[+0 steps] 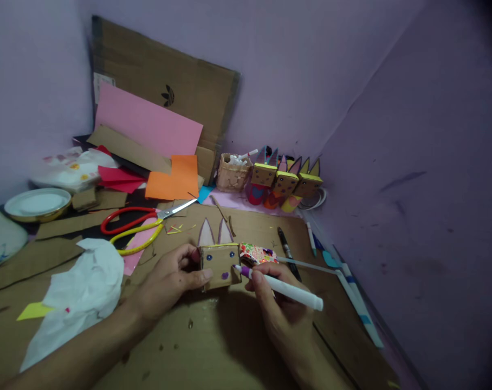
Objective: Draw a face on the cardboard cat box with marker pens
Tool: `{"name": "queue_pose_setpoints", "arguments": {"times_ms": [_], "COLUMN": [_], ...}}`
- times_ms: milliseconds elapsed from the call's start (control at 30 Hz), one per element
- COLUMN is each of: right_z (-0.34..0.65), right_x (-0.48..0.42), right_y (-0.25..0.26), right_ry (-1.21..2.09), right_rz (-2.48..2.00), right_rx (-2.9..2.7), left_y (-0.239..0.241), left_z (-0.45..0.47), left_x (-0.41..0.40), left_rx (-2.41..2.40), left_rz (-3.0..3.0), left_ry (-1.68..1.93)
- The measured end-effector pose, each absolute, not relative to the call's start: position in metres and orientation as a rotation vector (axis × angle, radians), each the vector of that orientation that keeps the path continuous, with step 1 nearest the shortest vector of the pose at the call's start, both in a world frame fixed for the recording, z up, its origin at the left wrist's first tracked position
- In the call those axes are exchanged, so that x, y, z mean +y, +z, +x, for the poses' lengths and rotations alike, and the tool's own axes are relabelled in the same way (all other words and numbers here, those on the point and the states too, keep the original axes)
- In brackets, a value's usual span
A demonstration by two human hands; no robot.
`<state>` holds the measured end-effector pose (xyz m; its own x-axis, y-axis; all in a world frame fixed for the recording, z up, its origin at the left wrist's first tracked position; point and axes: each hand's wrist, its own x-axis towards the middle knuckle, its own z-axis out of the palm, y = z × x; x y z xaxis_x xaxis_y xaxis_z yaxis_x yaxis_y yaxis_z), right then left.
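Observation:
My left hand (183, 271) grips the left side of a small cardboard box head (217, 262), its thumb lying across the front. The head has two pointed ears edged in purple, two dark blue eyes and a purple mouth. Held in my right hand (276, 303) is a white marker (290, 290) with a purple tip end. Its tip meets or nearly meets the right part of the face; I cannot tell if it touches. Just behind my right hand lies a colourful patterned piece (258, 253), partly hidden by the hand.
Red-and-yellow scissors (160, 215) lie behind my left hand, near crumpled white paper (87, 281). A black pen (285, 246) rests at right. Several finished-looking cardboard figures (286, 181) stand at the back beside a marker holder (233, 173). Orange paper (173, 181) leans near cardboard sheets.

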<state>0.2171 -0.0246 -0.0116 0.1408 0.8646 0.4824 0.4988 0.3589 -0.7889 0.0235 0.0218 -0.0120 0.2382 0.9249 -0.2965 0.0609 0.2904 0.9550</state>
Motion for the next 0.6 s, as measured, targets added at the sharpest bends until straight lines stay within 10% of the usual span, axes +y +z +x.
{"name": "queue_pose_setpoints", "arguments": {"times_ms": [600], "right_z": [0.217], "right_x": [-0.0247], "right_y": [-0.0084], "right_ry": [0.312], "right_rz": [-1.267], "right_rx": [-1.565], "left_y": [-0.0082], "left_z": [0.0232], "left_x": [0.0197], "left_rx": [1.184], "left_rz": [1.136], "left_ry": [0.809]}}
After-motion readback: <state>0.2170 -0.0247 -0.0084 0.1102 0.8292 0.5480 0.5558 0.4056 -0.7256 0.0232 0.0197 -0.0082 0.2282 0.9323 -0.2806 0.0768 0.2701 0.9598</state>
